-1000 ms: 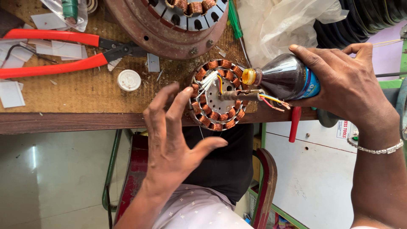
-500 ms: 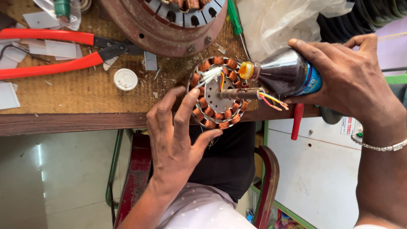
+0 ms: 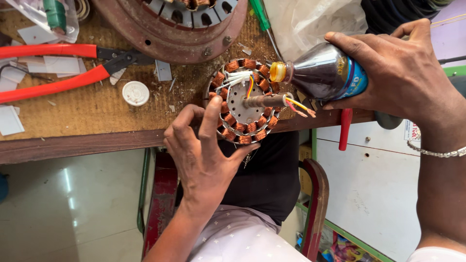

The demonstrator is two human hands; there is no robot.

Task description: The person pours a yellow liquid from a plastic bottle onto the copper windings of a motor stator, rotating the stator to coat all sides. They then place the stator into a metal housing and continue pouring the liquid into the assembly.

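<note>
A small round stator with copper coils, a metal shaft and loose coloured wires lies at the front edge of the wooden bench. My left hand grips its near rim, with the fingers curled on the coils and the thumb below. My right hand holds a dark bottle on its side. The bottle's yellow nozzle points at the stator's top right coils.
A large rusty motor housing sits at the back of the bench. Red-handled cutters and a white cap lie to the left, with paper scraps. A green screwdriver and a plastic bag lie behind. A red chair stands below.
My left hand's fingers have gone from spread to curled on the stator's rim. The bottle's nozzle has moved slightly toward the upper coils.
</note>
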